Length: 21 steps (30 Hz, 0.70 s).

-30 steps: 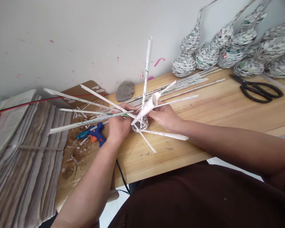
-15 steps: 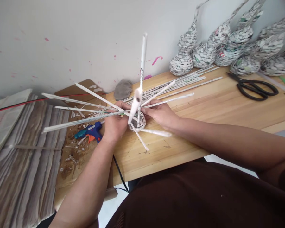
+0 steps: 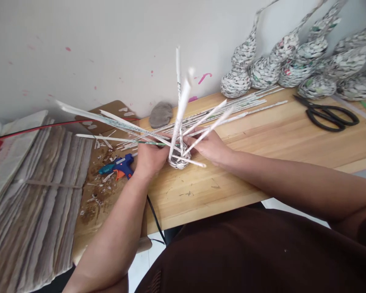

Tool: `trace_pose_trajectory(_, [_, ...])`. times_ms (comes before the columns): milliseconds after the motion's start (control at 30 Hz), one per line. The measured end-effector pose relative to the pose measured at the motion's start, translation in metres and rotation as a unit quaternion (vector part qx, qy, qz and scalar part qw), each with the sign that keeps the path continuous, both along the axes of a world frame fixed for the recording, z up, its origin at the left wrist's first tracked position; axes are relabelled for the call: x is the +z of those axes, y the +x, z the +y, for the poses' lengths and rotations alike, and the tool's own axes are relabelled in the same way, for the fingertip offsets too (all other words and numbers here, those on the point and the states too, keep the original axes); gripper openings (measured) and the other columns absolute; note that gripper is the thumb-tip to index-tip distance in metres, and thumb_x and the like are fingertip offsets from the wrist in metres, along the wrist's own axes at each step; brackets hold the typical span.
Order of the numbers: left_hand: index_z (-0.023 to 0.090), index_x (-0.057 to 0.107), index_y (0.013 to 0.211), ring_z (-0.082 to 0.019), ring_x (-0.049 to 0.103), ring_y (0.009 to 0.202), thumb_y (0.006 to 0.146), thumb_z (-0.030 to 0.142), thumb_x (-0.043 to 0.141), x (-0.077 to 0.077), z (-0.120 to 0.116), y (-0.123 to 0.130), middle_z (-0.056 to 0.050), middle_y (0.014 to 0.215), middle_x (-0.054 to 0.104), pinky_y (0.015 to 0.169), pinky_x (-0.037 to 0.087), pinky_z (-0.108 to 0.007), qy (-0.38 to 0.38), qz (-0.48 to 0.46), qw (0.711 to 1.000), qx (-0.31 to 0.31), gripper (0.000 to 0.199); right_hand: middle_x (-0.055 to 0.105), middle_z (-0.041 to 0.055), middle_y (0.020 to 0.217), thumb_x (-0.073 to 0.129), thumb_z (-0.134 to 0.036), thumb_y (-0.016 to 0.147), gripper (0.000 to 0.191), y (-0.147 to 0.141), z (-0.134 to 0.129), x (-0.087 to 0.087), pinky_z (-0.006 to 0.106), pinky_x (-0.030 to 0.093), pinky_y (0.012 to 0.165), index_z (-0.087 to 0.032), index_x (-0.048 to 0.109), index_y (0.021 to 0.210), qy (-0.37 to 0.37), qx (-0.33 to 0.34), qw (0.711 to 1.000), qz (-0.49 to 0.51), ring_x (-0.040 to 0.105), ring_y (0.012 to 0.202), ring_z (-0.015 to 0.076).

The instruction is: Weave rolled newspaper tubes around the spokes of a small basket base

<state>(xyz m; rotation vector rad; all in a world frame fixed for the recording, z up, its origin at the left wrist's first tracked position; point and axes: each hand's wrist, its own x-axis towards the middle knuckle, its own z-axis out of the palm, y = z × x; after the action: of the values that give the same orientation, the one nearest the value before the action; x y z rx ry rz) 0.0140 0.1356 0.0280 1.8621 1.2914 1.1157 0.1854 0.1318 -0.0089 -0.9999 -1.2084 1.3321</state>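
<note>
Between my hands, just over the wooden table, is a small woven paper basket (image 3: 179, 163) with rolled paper sticks fanning out of it in several directions. My left hand (image 3: 152, 156) is closed around its left side and the sticks there; the fingertips are hidden. On the right side my right hand (image 3: 210, 146) grips the weave near the rim, thumb toward the basket and fingers partly behind the sticks. One thick paper stick (image 3: 179, 114) rises from the basket toward me, blurred at its tip. Other sticks slant left over my left hand.
Behind my hands lie loose paper sticks (image 3: 247, 106) and a grey lump (image 3: 160, 114). Black scissors (image 3: 326, 114) rest at right, below woven gourd shapes (image 3: 236, 83). A blue glue gun (image 3: 122, 165) lies among scraps on the left, beside stacked newspapers (image 3: 45, 195).
The basket has turned in my hands, so its sticks point in different directions. The sticks that reached toward the near table edge have swung right and up. The view has shifted slightly.
</note>
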Motion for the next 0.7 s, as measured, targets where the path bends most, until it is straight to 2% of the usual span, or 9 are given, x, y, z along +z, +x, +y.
trace_pose_trajectory(100, [0.015, 0.076, 0.081, -0.021, 0.072, 0.069, 0.066, 0.02, 0.073, -0.002, 0.0, -0.001, -0.003, 0.073, 0.077, 0.066, 0.058, -0.03, 0.008, -0.015, 0.999, 0.027, 0.016, 0.073, 0.0046, 0.075, 0.074, -0.038, 0.078, 0.023, 0.005, 0.001, 0.002, 0.028, 0.051, 0.055, -0.015, 0.074, 0.082, -0.011, 0.01, 0.996, -0.093, 0.066, 0.066, 0.0179])
trace_pose_trajectory(200, [0.015, 0.077, 0.078, -0.02, 0.072, 0.068, 0.067, 0.016, 0.072, -0.006, 0.002, -0.003, -0.003, 0.074, 0.077, 0.066, 0.057, -0.029, 0.013, -0.027, 0.999, 0.036, 0.013, 0.074, 0.0049, 0.074, 0.08, -0.038, 0.072, 0.024, 0.007, 0.001, 0.006, 0.028, 0.049, 0.055, -0.016, 0.076, 0.08, 0.02, -0.01, 0.984, -0.174, 0.066, 0.066, 0.0187])
trace_pose_trajectory(367, [0.015, 0.077, 0.076, -0.02, 0.071, 0.068, 0.066, 0.012, 0.07, -0.007, 0.004, -0.005, -0.002, 0.072, 0.076, 0.065, 0.057, -0.028, 0.031, -0.021, 0.997, 0.062, 0.012, 0.074, 0.0043, 0.074, 0.081, -0.04, 0.071, 0.024, 0.003, -0.004, 0.012, 0.028, 0.05, 0.059, -0.017, 0.075, 0.074, 0.077, -0.045, 0.984, -0.152, 0.066, 0.067, 0.018])
trace_pose_trajectory(533, [0.016, 0.075, 0.073, -0.02, 0.07, 0.068, 0.066, 0.016, 0.072, -0.003, 0.003, -0.003, -0.003, 0.072, 0.076, 0.067, 0.057, -0.029, 0.019, 0.0, 0.998, 0.061, 0.008, 0.072, 0.0041, 0.077, 0.076, -0.045, 0.076, 0.028, 0.001, -0.01, 0.016, 0.029, 0.051, 0.064, -0.017, 0.074, 0.076, 0.113, 0.07, 0.983, -0.129, 0.066, 0.072, 0.0177])
trace_pose_trajectory(633, [0.016, 0.074, 0.074, -0.02, 0.069, 0.069, 0.068, 0.018, 0.072, -0.002, 0.0, -0.002, -0.004, 0.072, 0.075, 0.066, 0.056, -0.03, 0.01, 0.03, 0.998, 0.046, 0.007, 0.07, 0.005, 0.077, 0.078, -0.048, 0.074, 0.032, 0.003, -0.017, 0.028, 0.03, 0.053, 0.065, -0.017, 0.072, 0.076, 0.132, 0.143, 0.978, -0.075, 0.065, 0.072, 0.0178])
trace_pose_trajectory(700, [0.017, 0.074, 0.076, -0.02, 0.068, 0.069, 0.069, 0.02, 0.072, -0.002, -0.001, -0.002, -0.004, 0.073, 0.074, 0.064, 0.054, -0.03, 0.01, 0.045, 0.998, 0.047, 0.008, 0.071, 0.0053, 0.076, 0.075, -0.048, 0.079, 0.032, 0.005, -0.022, 0.037, 0.029, 0.053, 0.063, -0.017, 0.072, 0.079, 0.124, 0.178, 0.975, -0.045, 0.065, 0.07, 0.017])
